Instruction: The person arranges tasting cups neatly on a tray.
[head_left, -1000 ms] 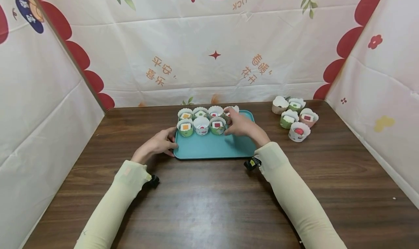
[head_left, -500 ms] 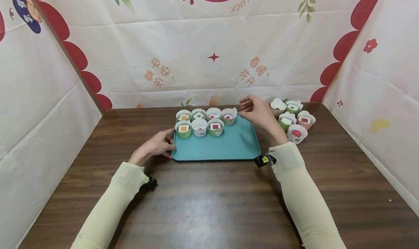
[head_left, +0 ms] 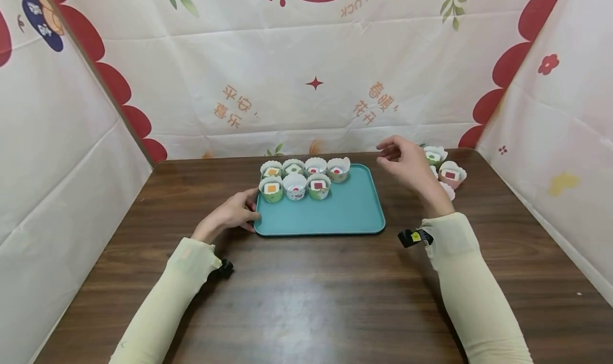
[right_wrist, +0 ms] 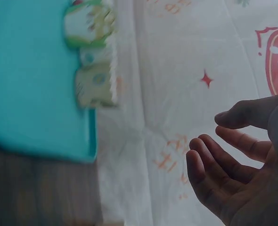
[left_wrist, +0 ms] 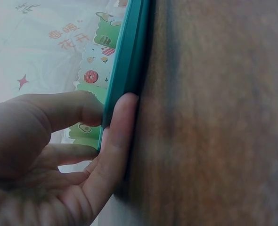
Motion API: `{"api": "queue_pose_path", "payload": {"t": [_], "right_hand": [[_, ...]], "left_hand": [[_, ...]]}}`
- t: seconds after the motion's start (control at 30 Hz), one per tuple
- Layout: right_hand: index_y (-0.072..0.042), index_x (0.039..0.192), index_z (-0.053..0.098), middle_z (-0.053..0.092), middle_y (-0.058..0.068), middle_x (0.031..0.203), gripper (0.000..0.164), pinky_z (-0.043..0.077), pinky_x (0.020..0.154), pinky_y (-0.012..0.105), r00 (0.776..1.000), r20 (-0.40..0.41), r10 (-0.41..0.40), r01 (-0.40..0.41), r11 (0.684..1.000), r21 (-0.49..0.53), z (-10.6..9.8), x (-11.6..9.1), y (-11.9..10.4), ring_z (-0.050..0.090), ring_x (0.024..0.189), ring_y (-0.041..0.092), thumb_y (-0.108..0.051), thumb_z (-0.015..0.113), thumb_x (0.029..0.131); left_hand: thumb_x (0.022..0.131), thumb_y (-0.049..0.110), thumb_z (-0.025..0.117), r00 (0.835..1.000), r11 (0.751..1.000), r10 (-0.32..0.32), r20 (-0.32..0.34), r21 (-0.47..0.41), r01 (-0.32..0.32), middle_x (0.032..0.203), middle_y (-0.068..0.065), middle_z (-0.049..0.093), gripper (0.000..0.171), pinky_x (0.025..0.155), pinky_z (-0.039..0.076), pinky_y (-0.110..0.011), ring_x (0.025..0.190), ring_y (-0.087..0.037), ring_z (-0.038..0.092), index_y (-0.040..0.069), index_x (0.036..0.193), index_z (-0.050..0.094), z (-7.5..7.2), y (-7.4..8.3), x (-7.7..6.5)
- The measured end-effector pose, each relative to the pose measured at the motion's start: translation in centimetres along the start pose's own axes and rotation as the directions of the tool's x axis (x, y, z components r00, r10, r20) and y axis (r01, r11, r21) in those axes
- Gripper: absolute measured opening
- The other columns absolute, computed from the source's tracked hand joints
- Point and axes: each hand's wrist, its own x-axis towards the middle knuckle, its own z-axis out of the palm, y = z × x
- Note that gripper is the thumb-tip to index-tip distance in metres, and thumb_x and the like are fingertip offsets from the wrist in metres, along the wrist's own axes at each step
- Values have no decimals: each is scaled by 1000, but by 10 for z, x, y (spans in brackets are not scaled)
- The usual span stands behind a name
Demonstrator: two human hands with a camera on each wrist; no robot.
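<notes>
A teal tray [head_left: 330,215] lies on the table with several paper baking cups in two rows at its back left. My left hand [head_left: 234,211] pinches the tray's left edge, thumb and fingers on either side of the rim in the left wrist view. On the tray, a white cup [head_left: 294,187] stands between two green ones in the front row; a tan cup [head_left: 338,171] ends the back row. My right hand [head_left: 407,162] hovers right of the tray, fingers loosely bent and holding nothing. It partly hides the cups at the table's back right.
Beyond the right hand, a pink cup [head_left: 452,174] and a green cup [head_left: 435,154] stand with others on the brown wooden table [head_left: 297,300]. A printed cloth [head_left: 306,114] hangs behind the table's back edge and along both sides.
My right hand has left the tan cup in the back row and moved right, past the tray toward the cups at the right. My left hand stays on the tray's edge.
</notes>
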Motion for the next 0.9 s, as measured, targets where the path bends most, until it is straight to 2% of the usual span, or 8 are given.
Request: {"api": "queue_pose_path", "payload": {"t": [0.2,0.43,0.53,0.67,0.77,0.8,0.9], "right_hand": [[-4,125,64,69,20,117,29,51,82,32,1000,-25,18,-21,996,-92,-16,-17,27,66,106,32,-17,64,99],[-6,124,66,71,19,114,32,49,68,17,996,-61,72,-79,989,-125,-46,-36,60,63,95,13,-25,68,98],[-5,126,65,71,21,117,36,46,66,11,997,-30,71,-75,983,-169,-59,-40,75,65,99,19,-26,70,97],[-3,127,64,70,25,120,44,43,67,9,999,30,42,-34,972,-234,-73,-41,93,67,109,40,-29,76,94],[1,127,63,69,29,119,51,44,66,7,997,64,38,-21,970,-241,-79,-42,106,68,109,45,-30,80,90],[2,127,63,69,30,120,53,45,66,7,996,72,44,-25,971,-239,-81,-42,110,68,106,43,-30,81,90],[3,127,63,69,28,119,55,46,65,7,995,80,67,-47,971,-235,-86,-42,122,70,94,17,-32,82,89]], "left_hand": [[95,1,62,1000,1000,-6,0,-6,6,106,-16,49,87,68,68,-37,75,-21,64,9,167,13,1,-2,1],[96,0,62,1000,1000,7,8,-16,-6,107,-17,47,87,69,68,-38,77,-23,64,7,167,12,0,-3,-1],[95,0,61,1000,1000,14,2,-15,-14,106,-17,48,87,68,68,-39,76,-22,64,6,166,12,-1,-3,-3],[95,-1,61,1000,1000,16,1,-15,-16,106,-17,48,87,68,68,-38,76,-22,64,6,166,12,-1,-2,-4],[95,-1,61,1000,1000,9,9,-21,-9,106,-17,48,87,69,68,-38,77,-22,63,6,166,12,-1,-1,-4],[95,-1,61,1000,1000,9,10,-20,-8,106,-16,48,87,69,68,-38,77,-22,63,6,167,11,0,-1,-4],[96,0,61,1000,1000,9,9,-15,-9,105,-16,47,87,69,68,-38,78,-23,62,7,167,11,0,-1,-3]]}}
